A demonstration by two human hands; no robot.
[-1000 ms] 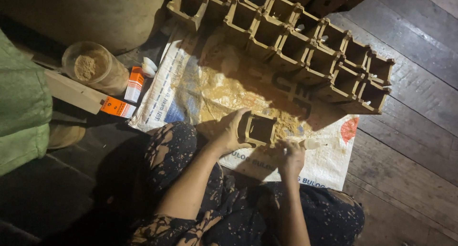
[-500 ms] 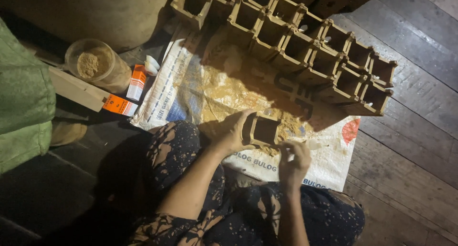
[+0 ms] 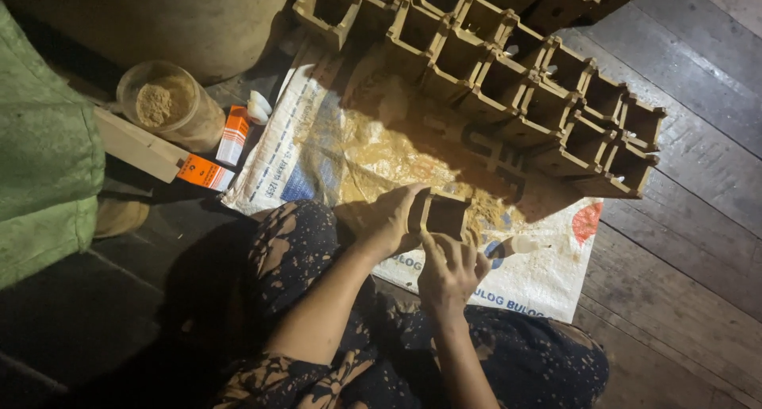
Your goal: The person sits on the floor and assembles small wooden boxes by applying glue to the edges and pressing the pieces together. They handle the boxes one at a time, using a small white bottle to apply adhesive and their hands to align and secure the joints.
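My left hand (image 3: 390, 218) grips a small square open wooden box (image 3: 446, 215) by its left side and holds it over a printed white sack (image 3: 341, 151) spread on the floor. My right hand (image 3: 449, 268) is just below the box, fingers apart, with the fingertips touching its near edge. A small white nozzle bottle (image 3: 520, 245) sits right of that hand; whether the hand holds it is unclear. Yellowish sawdust covers the middle of the sack.
Rows of similar open wooden boxes (image 3: 516, 68) are stacked along the sack's far side. At left stand a clear jar of brown powder (image 3: 163, 103), orange-and-white cartons (image 3: 232, 135), a wooden plank (image 3: 139, 145) and green cloth (image 3: 40, 155). The floor is dark planks (image 3: 683, 242).
My right hand has shifted slightly left and its fingertips have come onto the box's near edge. The left hand keeps its hold, with the box turned a little.
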